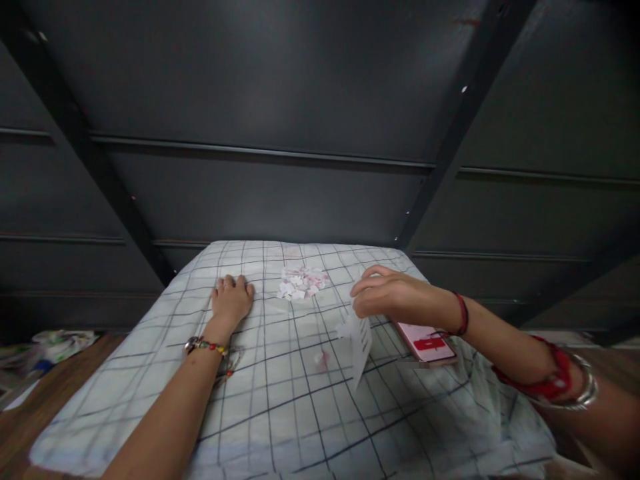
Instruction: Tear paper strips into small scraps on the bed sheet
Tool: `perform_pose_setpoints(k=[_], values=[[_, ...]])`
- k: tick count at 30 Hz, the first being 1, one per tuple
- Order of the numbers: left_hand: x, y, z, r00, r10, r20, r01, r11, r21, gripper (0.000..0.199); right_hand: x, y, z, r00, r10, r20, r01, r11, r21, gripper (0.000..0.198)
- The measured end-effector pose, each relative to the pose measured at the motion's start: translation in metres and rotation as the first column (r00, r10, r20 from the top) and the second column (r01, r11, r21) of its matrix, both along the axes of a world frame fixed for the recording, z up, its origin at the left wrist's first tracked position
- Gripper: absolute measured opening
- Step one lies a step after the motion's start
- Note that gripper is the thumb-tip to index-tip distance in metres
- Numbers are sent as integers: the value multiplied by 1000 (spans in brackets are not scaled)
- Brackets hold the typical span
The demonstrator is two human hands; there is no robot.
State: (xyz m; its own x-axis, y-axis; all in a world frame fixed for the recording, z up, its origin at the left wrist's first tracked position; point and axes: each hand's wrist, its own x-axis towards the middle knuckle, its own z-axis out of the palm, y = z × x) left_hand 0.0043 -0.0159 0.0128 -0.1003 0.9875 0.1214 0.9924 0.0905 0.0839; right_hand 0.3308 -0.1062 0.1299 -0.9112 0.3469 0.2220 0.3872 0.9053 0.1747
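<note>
My right hand (385, 292) is closed in a pinch on the top of a white sheet of paper (358, 357), which hangs upright over the checked cloth. Dark slot-like marks run down one side of the sheet; whether they are cuts or print I cannot tell. The fingertips are partly hidden behind the hand. On the left, my left hand (233, 303) rests palm down on the cloth with its fingers stretched out, holding nothing. Between the hands and farther back is a loose pile of white and pinkish paper scraps (301, 283).
A white cloth with dark grid lines (280, 417) covers the surface. Beside my right wrist lies a phone (425, 345) with a pink and red screen. A small pinkish-white bit (323, 360) lies near the sheet. Dark metal panels (270, 193) rise behind.
</note>
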Motion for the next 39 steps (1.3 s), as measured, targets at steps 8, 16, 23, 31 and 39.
perform_pose_setpoints(k=[8,16,23,31,39], values=[[1,0,0,1000,13,-15,-14,1000,-16,53,-27,14,-1,996,88,34,-87,996,-25,31],[0,2,-2,1000,7,-18,-8,1000,-23,54,-28,5,17,993,59,105,-64,997,44,33],[0,0,0,1000,15,15,-15,999,-42,55,-7,19,-4,988,-91,-127,109,983,147,25],[0,1,1,1000,5,9,-4,999,-43,56,37,11,-23,985,-113,-131,120,991,53,31],[0,2,-1,1000,5,-10,-5,1000,-18,52,31,13,-26,957,-155,-246,196,969,150,33]])
